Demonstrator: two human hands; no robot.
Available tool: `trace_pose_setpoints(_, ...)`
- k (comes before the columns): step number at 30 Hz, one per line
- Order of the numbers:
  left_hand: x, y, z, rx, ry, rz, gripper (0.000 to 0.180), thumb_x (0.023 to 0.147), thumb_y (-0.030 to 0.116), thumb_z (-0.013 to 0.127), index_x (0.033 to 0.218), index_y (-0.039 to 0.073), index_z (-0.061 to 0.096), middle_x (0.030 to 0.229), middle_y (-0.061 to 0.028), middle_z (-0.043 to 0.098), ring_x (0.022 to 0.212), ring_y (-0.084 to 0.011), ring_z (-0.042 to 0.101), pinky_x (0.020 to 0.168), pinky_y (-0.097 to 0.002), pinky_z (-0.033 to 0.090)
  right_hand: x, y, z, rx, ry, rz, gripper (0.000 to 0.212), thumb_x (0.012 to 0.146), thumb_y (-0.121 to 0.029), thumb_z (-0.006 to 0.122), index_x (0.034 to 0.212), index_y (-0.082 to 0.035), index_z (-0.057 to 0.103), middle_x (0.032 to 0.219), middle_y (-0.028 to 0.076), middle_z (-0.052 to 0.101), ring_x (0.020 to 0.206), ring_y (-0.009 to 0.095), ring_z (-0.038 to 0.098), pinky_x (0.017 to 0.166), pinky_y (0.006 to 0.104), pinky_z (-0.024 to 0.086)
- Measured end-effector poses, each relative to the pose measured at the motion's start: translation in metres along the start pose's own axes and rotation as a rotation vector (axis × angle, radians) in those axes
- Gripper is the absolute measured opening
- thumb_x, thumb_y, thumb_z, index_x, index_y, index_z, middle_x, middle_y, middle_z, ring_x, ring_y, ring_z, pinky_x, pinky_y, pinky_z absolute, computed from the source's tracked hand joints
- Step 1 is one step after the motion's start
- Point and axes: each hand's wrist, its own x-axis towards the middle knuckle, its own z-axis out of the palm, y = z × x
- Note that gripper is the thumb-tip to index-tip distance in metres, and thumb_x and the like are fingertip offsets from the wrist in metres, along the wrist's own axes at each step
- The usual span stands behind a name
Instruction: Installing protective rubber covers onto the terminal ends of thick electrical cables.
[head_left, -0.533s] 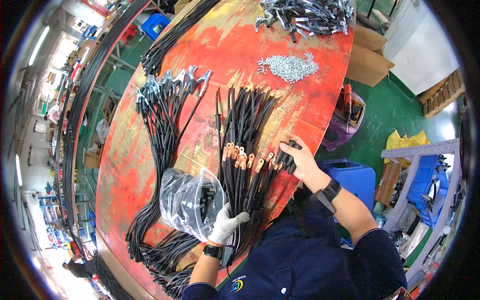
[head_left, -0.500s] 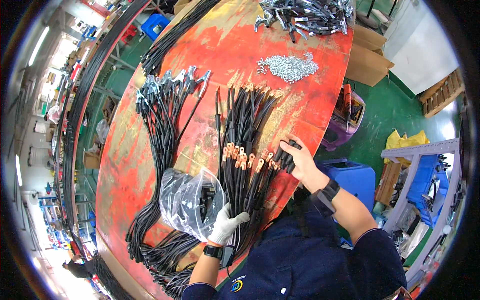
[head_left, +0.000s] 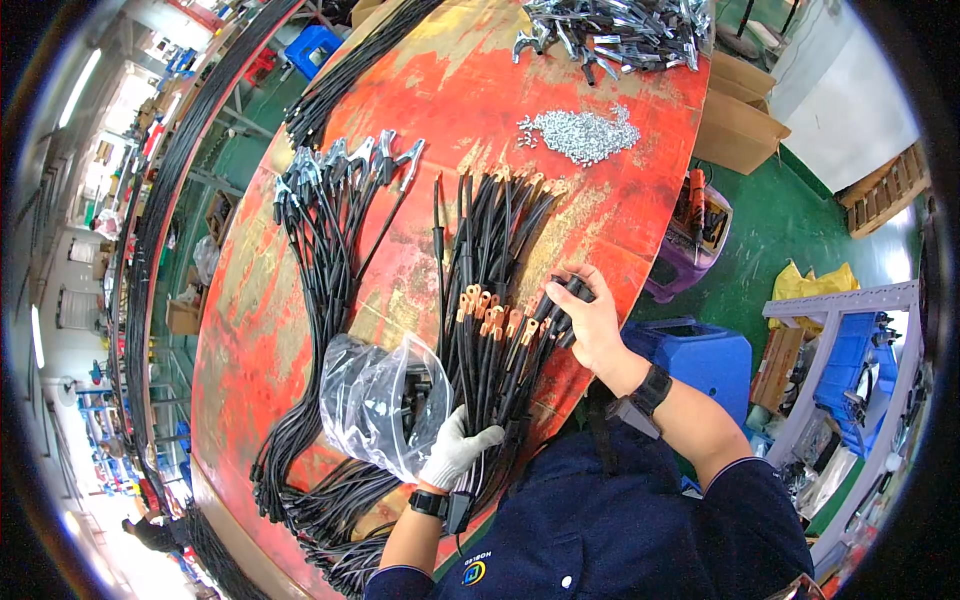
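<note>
My left hand [head_left: 462,447], in a white glove, is closed round the near bundle of black cables [head_left: 490,385]. Copper ring lugs [head_left: 493,318] top these cables, fanned out beyond the glove. To the right, my bare right hand [head_left: 598,322] clasps several short black sleeves [head_left: 568,290]. Its fingers are beside the rightmost lugs; whether a sleeve is on a lug, I cannot tell. A clear plastic bag [head_left: 375,400] with black pieces inside lies against the left glove. Farther off, another group of lugged cables [head_left: 490,235] rests on the table.
On the worn red table [head_left: 640,180], cables with metal clamps [head_left: 340,190] lie left. A heap of small metal pieces [head_left: 583,135] sits at the far side, with a pile of clamps [head_left: 625,35] behind it. Blue stool [head_left: 695,355] and purple stool [head_left: 685,270] stand off the right edge.
My right hand has shifted a little left, with the sleeves still in it. The near lugs have swung slightly right, while my left hand keeps its hold with only a small shift.
</note>
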Motion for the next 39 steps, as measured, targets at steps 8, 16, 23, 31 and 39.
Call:
trace_pose_setpoints(8,-0.003,0.009,0.002,0.093,0.013,0.016,0.043,0.073,0.013,0.075,0.111,0.001,0.058,0.099,-0.0048,0.065,0.085,-0.0113,0.060,0.079,-0.0262,0.048,0.012,0.014,-0.012,-0.147,-0.034,-0.155,0.033,0.078,0.000,0.070,0.105,-0.007,0.052,0.097,0.003,0.060,0.084,0.011,0.058,0.074,0.0261,0.050)
trace_pose_setpoints(16,-0.001,0.010,0.008,0.014,0.064,0.044,0.040,0.070,0.008,0.076,0.106,0.002,0.060,0.093,-0.0019,0.065,0.080,-0.0107,0.059,0.077,-0.0251,0.048,0.004,0.017,-0.018,-0.263,-0.057,0.018,0.049,0.078,-0.001,0.070,0.120,-0.007,0.046,0.104,0.007,0.060,0.090,0.014,0.058,0.076,0.0286,0.051)
trace_pose_setpoints(23,0.008,0.003,0.004,0.041,0.047,0.056,0.041,0.072,0.013,0.077,0.106,0.002,0.058,0.097,-0.0027,0.065,0.084,-0.0102,0.059,0.078,-0.0252,0.048,-0.001,-0.009,-0.035,0.126,-0.367,0.372,0.045,0.083,-0.002,0.065,0.124,-0.007,0.046,0.107,0.009,0.060,0.097,0.019,0.061,0.083,0.0357,0.053)
trace_pose_setpoints(31,0.010,0.000,0.003,0.077,0.065,0.044,0.038,0.070,0.006,0.076,0.105,0.003,0.060,0.091,-0.0012,0.065,0.079,-0.0099,0.059,0.075,-0.0247,0.048,-0.011,0.000,-0.042,-0.613,-0.407,0.248,0.031,0.075,-0.011,0.076,0.101,-0.003,0.061,0.088,0.003,0.062,0.072,0.011,0.058,0.065,0.0250,0.049)
trace_pose_setpoints(39,0.014,0.004,0.000,-0.045,0.120,0.066,0.030,0.077,0.008,0.071,0.104,0.003,0.059,0.093,-0.0022,0.065,0.080,-0.0092,0.060,0.075,-0.0242,0.048,-0.021,0.080,-0.076,-1.413,-0.957,0.413,0.040,0.074,-0.033,0.075,0.101,-0.004,0.063,0.082,0.010,0.065,0.075,0.021,0.062,0.066,0.0321,0.048)
